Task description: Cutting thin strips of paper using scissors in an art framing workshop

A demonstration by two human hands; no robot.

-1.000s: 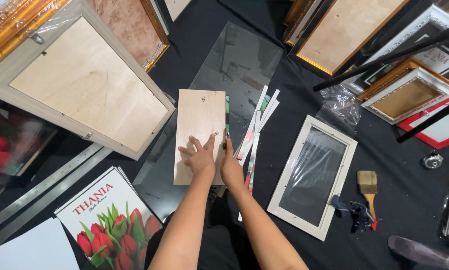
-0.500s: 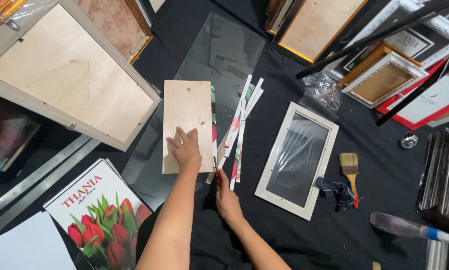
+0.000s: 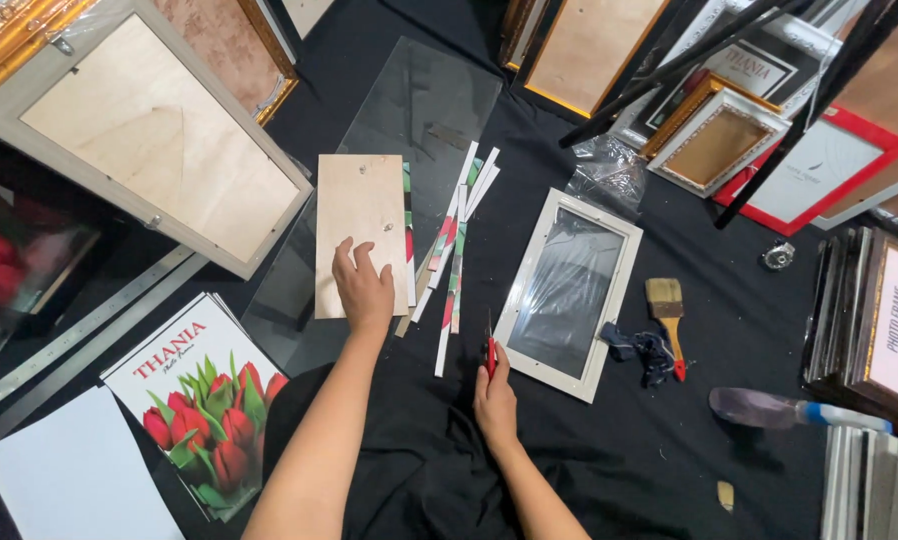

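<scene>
On the black cloth (image 3: 729,330), left hand (image 3: 364,290) lay flat, fingers spread, on the wooden board (image 3: 354,225). Right hand (image 3: 494,395) pinched a red cutter (image 3: 490,350). Trimmed strips (image 3: 456,250) already cut beside it; white frame (image 3: 569,292) not yet filled.

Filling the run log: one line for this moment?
left hand flat on board | right hand holds red tool | frame beside

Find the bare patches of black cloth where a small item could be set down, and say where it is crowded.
Bare cloth lies below the white frame, between the right hand and the spray bottle, and right of the brush. It is crowded around the left hand: plywood board, paper strips, glass sheet.
</scene>
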